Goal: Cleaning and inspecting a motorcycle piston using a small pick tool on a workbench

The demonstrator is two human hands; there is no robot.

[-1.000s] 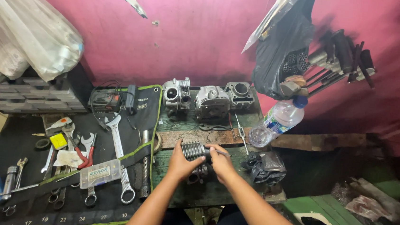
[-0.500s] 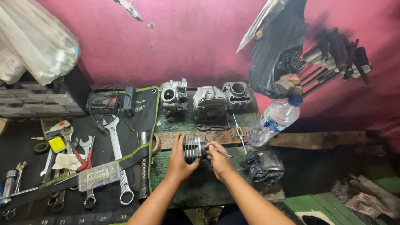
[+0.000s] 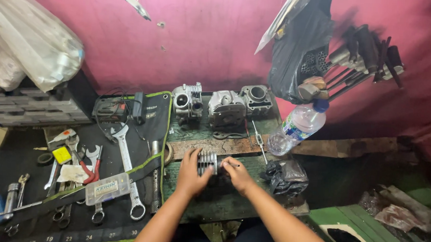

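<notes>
Pink wall (image 3: 206, 38) behind green workbench (image 3: 219, 198). Finned metal cylinder (image 3: 207, 162) at bench middle, clasped between left hand (image 3: 191, 173) and right hand (image 3: 237, 173), fingers curled; right possibly pinching a thin tool too.

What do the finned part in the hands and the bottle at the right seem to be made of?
Finned part: likely cast aluminium, dull silver-grey with thin cooling fins, held between the left hand and right hand. Bottle: clear thin plastic, see-through with a blue cap.
</notes>
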